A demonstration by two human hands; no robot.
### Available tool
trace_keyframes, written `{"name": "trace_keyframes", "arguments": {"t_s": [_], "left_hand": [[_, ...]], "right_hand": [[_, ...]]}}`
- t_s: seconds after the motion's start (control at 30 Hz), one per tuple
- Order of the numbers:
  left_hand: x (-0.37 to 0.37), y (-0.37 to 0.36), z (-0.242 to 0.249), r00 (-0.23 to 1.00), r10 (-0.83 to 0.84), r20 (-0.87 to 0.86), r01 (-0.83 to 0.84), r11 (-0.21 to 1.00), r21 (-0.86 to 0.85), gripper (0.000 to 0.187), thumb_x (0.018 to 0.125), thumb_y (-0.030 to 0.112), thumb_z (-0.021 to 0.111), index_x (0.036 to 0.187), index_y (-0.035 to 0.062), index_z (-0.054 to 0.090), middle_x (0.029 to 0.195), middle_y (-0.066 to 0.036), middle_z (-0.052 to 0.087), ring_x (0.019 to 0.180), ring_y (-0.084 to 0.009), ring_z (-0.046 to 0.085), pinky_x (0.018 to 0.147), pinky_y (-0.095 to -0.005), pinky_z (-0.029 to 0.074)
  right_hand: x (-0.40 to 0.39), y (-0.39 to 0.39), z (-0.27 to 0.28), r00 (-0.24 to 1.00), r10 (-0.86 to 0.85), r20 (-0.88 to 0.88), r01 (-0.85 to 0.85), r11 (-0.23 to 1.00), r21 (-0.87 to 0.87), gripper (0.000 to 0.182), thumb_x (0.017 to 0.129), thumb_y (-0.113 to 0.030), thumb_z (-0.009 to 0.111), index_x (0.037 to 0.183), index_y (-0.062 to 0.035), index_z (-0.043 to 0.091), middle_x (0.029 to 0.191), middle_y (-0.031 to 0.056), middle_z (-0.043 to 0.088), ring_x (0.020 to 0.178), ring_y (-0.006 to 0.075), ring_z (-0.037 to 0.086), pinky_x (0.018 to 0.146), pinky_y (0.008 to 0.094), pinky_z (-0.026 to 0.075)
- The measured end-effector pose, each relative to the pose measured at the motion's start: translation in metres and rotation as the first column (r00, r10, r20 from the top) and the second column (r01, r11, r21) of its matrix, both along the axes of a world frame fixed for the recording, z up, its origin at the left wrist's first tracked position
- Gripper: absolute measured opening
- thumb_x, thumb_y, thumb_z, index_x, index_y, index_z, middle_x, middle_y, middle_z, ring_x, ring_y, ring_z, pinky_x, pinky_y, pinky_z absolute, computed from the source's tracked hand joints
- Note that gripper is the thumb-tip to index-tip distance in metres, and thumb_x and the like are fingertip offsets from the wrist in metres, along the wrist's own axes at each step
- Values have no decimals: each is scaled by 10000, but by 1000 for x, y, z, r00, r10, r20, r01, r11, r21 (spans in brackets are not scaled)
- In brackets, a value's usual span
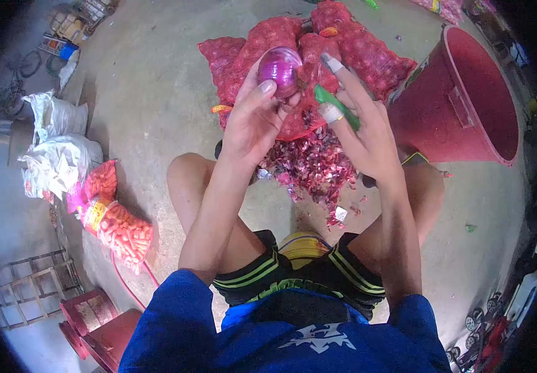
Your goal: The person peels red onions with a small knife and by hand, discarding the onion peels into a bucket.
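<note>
A shiny purple-red onion (pixel 279 69), partly stripped of its skin, rests in my left hand (pixel 249 121), with the thumb across its near side and the fingers curled round it. Close by on the right, my right hand (pixel 368 133) is closed round a green-handled tool (pixel 338 107); its working end cannot be made out. Pale tape wraps the thumb and a finger of that hand. Below both hands, a heap of dry red onion skins (pixel 318 165) lies on the floor between my feet.
Red mesh sacks of onions (pixel 368 53) lie just ahead. A large red tub (pixel 433 115) leans at the right. To the left are white sacks (pixel 63 155) and a mesh bag of carrots (pixel 122 233). Red containers (pixel 103 326) stand lower left. I sit over a yellow seat (pixel 304 246).
</note>
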State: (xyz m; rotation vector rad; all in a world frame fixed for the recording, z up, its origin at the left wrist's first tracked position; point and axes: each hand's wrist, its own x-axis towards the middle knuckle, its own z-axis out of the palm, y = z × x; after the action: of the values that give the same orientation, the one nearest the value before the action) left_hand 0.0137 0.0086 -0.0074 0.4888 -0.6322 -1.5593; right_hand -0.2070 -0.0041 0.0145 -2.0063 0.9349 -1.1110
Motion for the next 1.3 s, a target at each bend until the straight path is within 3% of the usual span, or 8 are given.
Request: {"name": "trace_keyframes", "arguments": {"t_s": [0.1, 0.33, 0.6, 0.77, 0.83, 0.97, 1.03, 1.3], "left_hand": [[1, -1, -1, 1000, -10, 0, 10, 1000, -5, 651, 976, 170, 736, 1555, 103, 445, 1400, -98, 620, 1231, -208, 658, 1063, -389, 580], [-5, 2, 4, 998, 55, -22, -55, 998, -3, 703, 966, 145, 736, 1588, 107, 407, 1419, -106, 607, 1237, -229, 660, 1069, -389, 572], [-10, 4, 7, 998, 40, 56, -35, 996, -79, 726, 953, 26, 715, 1598, 90, 389, 1417, -137, 617, 1224, -243, 681, 1083, -405, 563], [-9, -1, 10, 980, 163, 115, -151, 983, -109, 775, 896, -25, 778, 1576, 57, 416, 1366, -134, 648, 1236, -207, 670, 1094, -388, 555], [-7, -3, 9, 823, 398, 406, -309, 912, -268, 794, 817, -82, 838, 1518, 37, 485, 1329, -115, 662, 1222, -181, 668, 1080, -367, 562], [-10, 0, 16, 762, 476, 438, -376, 877, -300, 778, 759, -115, 869, 1452, 24, 543, 1314, -100, 661, 1197, -171, 674, 1051, -341, 575], [-7, -1, 15, 611, 577, 543, -361, 813, -457, 739, 795, -119, 820, 1463, 24, 539, 1293, -110, 678, 1101, -171, 710, 945, -302, 603], [-6, -2, 14, 597, 584, 549, -403, 811, -424, 725, 761, -87, 858, 1415, 23, 566, 1300, -107, 668, 1135, -180, 703, 981, -318, 599]], "right_hand": [[8, 0, -8, 992, 15, 122, -6, 997, -71, 647, 983, -92, 693, 1586, -47, 463, 909, 249, 696, 680, 397, 608, 707, 386, 527], [6, 8, 10, 1000, -8, 28, 5, 995, 102, 630, 990, -89, 685, 1577, -26, 464, 1000, 305, 701, 766, 391, 692, 772, 390, 542], [9, 1, -6, 990, -32, 137, 32, 999, 4, 616, 986, -71, 665, 1566, -13, 467, 1104, 310, 729, 970, 388, 768, 866, 392, 555], [-1, 5, 10, 1000, -1, 31, 0, 999, 45, 631, 973, -90, 680, 1566, -29, 474, 1029, 284, 728, 867, 399, 756, 799, 400, 558], [-2, 6, 11, 999, 4, -49, -2, 999, 43, 640, 967, -98, 687, 1568, -38, 476, 996, 275, 726, 818, 403, 748, 759, 408, 556], [-2, 5, 2, 997, -9, -77, 6, 999, -40, 652, 959, -133, 711, 1571, -74, 492, 912, 248, 711, 693, 423, 688, 667, 455, 531], [-1, 4, -3, 995, -12, -94, 7, 998, -56, 653, 959, -145, 718, 1571, -83, 499, 899, 240, 709, 672, 423, 674, 651, 466, 525], [5, 5, 0, 991, -77, -107, 67, 994, -90, 648, 958, -162, 730, 1568, -112, 516, 916, 200, 727, 711, 423, 692, 647, 470, 527]]}}
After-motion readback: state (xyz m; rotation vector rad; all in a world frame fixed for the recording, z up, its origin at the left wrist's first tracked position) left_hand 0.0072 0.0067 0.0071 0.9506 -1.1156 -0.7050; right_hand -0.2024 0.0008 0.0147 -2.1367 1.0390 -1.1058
